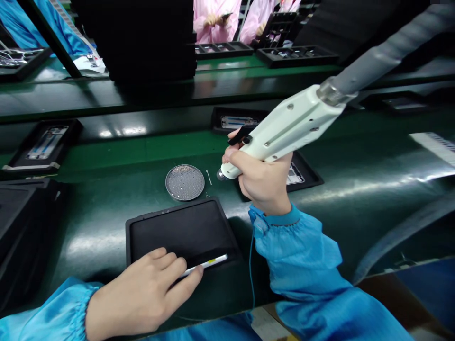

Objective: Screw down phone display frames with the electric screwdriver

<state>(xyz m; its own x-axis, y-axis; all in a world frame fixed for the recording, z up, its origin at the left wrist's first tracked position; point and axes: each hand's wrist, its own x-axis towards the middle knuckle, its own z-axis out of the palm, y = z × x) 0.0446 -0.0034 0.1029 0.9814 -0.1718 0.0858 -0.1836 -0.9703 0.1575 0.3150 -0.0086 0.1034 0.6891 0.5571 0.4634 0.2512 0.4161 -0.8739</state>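
Note:
My right hand [266, 182] is wrapped round a pale green electric screwdriver [295, 121], held above the bench with its metal nose pointing down and left. A thick grey sleeve [380, 61] leads from its back end. My left hand [142, 289] grips a slim, flat piece with a silver edge [215, 260] and a small yellow mark, seen almost edge-on; its kind is unclear. That piece is at the near side of a black tray [216, 213]. Beyond the tray stands a round silver dish of screws [185, 182], with a few tiny loose bits beside it.
Black trays with phone frames lie at the left [46, 147], at the back [234, 121] and partly behind my right hand [302, 173]. Black trays are stacked at far left [21, 203]. A dark rail [142, 94] crosses behind; co-workers in pink [213, 19] are beyond.

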